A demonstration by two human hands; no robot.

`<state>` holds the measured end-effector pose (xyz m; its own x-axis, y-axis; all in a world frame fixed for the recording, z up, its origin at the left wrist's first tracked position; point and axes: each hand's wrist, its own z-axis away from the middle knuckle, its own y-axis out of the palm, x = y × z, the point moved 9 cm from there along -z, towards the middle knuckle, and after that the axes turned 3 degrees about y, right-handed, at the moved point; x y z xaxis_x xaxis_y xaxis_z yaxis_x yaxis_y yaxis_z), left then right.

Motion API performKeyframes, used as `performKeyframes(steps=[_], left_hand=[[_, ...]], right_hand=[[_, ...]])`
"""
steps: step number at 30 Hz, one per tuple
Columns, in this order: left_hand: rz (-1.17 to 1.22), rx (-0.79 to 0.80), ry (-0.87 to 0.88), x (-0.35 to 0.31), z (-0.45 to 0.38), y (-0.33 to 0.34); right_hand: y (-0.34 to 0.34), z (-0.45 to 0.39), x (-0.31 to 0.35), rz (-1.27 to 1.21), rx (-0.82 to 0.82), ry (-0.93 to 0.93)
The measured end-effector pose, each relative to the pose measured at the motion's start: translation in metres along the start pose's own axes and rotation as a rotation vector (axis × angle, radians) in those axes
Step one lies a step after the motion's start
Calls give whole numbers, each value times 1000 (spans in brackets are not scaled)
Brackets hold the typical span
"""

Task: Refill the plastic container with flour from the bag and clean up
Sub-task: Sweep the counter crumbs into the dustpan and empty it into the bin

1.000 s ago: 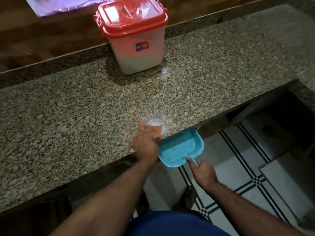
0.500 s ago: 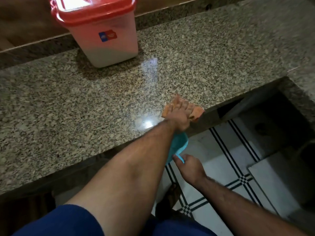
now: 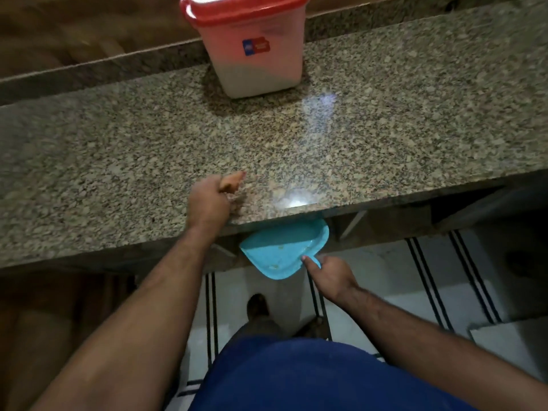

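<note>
A translucent plastic container [image 3: 255, 57] with a red lid stands at the back of the granite counter [image 3: 385, 120], white flour showing in its lower part. My left hand [image 3: 209, 203] rests on the counter near its front edge, closed on an orange cloth [image 3: 232, 180] that sticks out past the fingers. Just under the counter's front edge, my right hand [image 3: 332, 275] holds a blue dustpan [image 3: 281, 250] by its handle. A few crumbs lie in the pan. The flour bag is not in view.
A raised granite ledge [image 3: 118, 69] runs behind the counter, with a wooden surface beyond it. Below the counter is a white tiled floor [image 3: 415, 280] with black stripes. My foot [image 3: 258, 305] and blue clothing are beneath the dustpan.
My left hand with the cloth has swept back left along the counter's front edge. The dustpan, mostly hidden behind my arm before, shows fully under the edge. The view has shifted.
</note>
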<state>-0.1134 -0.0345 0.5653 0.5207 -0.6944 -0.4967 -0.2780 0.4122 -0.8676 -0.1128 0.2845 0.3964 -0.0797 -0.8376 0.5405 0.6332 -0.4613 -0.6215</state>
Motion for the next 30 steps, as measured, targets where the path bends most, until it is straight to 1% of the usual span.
performKeyframes(steps=[1, 2, 4, 5, 6, 7, 8, 9, 11, 12, 13, 14, 15, 17, 18, 19, 22, 23, 28, 30], left_hand=[[-73, -86, -56, 23, -2, -13], [-153, -127, -128, 46, 1, -18], [-312, -111, -297, 74, 18, -9], [-367, -105, -337, 73, 31, 2], [-384, -113, -308, 59, 41, 12], [-349, -121, -202, 37, 46, 23], [-242, -122, -74, 12, 48, 33], [-169, -41, 73, -14, 48, 47], [-97, 227, 260, -53, 41, 63], [-43, 296, 271, -61, 32, 63], [18, 302, 250, -62, 21, 59], [83, 248, 224, -64, 11, 48], [118, 158, 198, -59, -1, 39], [83, -21, 163, -50, -11, 27], [55, -50, 133, -42, -8, 29], [9, -46, 141, -39, 2, 37], [7, 148, 231, -33, 48, 82], [20, 181, 257, -32, 58, 87], [104, 210, 211, -21, 53, 62], [269, 214, 94, 8, 64, 53]], right_hand=[[3, 0, 8, 7, 10, -15], [6, -1, 16, 17, 14, -34], [10, -2, 29, 36, 18, -69], [13, -2, 34, 45, 24, -77], [15, -3, 38, 54, 28, -84], [18, -4, 42, 62, 34, -90], [21, -4, 45, 68, 40, -97], [23, -5, 48, 73, 44, -102], [21, -5, 52, 88, 41, -113], [19, -6, 52, 103, 37, -117], [16, -5, 52, 118, 30, -121], [13, -5, 51, 129, 19, -121], [10, -4, 50, 132, 2, -119], [6, -3, 46, 123, -30, -106], [6, -4, 42, 115, -37, -93], [8, -5, 38, 107, -39, -76], [18, -4, 31, 113, -29, -39], [21, -1, 31, 119, -27, -38], [41, 12, 37, 152, -30, -54], [50, 19, 39, 150, -20, -58]])
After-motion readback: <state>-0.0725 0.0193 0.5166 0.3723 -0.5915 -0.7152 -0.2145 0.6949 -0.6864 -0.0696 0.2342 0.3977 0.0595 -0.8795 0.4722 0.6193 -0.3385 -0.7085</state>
